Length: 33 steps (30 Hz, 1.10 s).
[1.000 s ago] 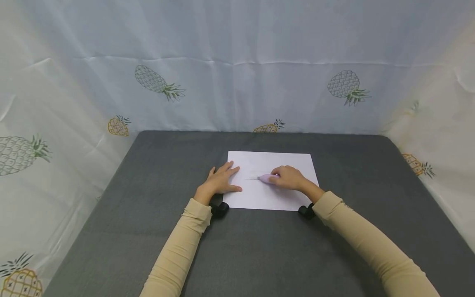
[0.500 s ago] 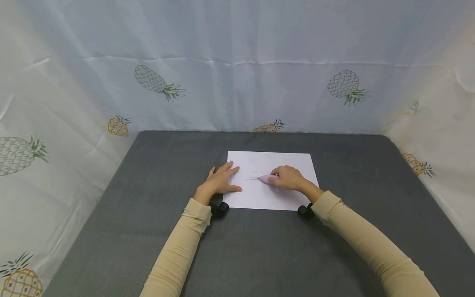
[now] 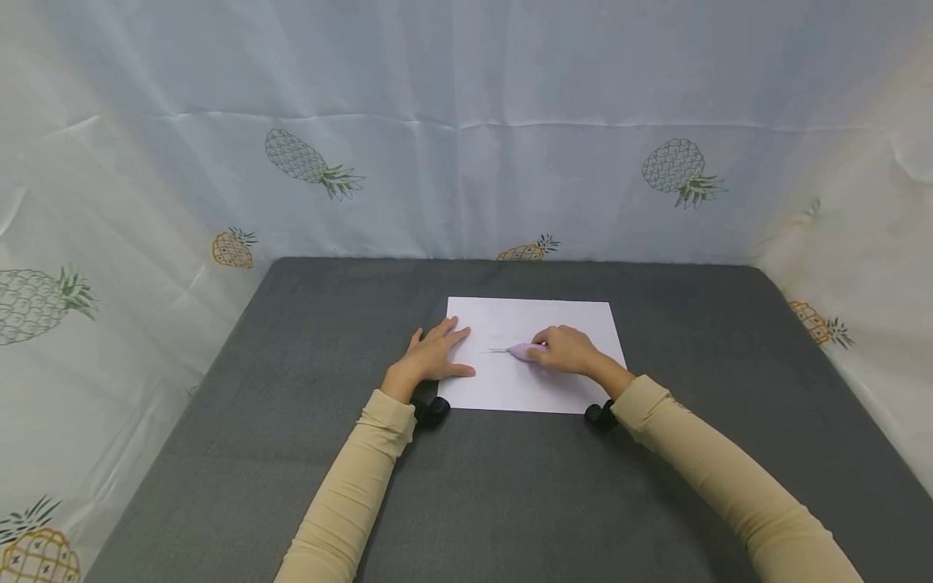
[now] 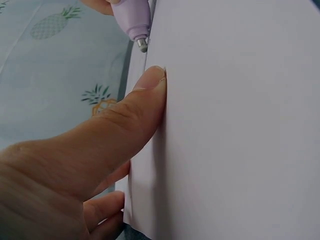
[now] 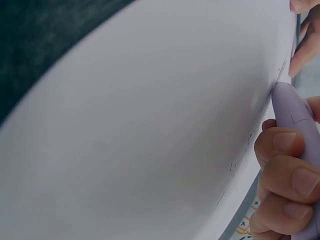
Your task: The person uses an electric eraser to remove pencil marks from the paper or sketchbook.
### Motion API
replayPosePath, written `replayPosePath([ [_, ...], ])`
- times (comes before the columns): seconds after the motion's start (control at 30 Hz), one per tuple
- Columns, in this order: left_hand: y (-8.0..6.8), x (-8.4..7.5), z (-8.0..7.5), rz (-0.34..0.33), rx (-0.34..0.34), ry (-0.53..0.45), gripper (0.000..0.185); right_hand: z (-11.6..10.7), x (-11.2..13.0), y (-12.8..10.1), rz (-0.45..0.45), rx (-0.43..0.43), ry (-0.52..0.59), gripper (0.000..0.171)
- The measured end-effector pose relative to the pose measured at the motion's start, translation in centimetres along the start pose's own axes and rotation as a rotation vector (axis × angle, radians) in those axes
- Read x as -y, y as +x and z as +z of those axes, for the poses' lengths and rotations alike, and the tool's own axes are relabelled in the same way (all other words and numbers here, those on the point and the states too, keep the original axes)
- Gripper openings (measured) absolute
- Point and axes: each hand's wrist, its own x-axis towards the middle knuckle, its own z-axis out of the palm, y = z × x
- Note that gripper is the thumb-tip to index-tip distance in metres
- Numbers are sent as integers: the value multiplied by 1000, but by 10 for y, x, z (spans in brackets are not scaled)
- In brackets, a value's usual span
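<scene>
A white sheet of paper lies on the dark table. My left hand rests on its left side, fingers spread; in the left wrist view the thumb presses on the sheet. My right hand grips a lilac electric eraser, its tip pointing left along a thin dark line. In the left wrist view the eraser shows a metal holder with a blunt grey tip, close to the paper. Curled fingers hold its body in the right wrist view, near small dark specks on the sheet.
Dark grey cloth covers the table. A pale curtain printed with pineapples hangs behind it and at both sides. Black wrist-worn devices sit at both cuffs, near the lower corners of the paper.
</scene>
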Motion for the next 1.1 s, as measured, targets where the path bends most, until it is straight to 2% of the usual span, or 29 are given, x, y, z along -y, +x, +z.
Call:
replayPosePath([
  [0.53, -1, -1, -1, -7, 4, 3, 79, 1, 1, -2, 5, -18, 3, 38],
  [1.1, -1, 0, 1, 3, -5, -2, 79, 2, 3, 0, 17, 7, 8, 39],
])
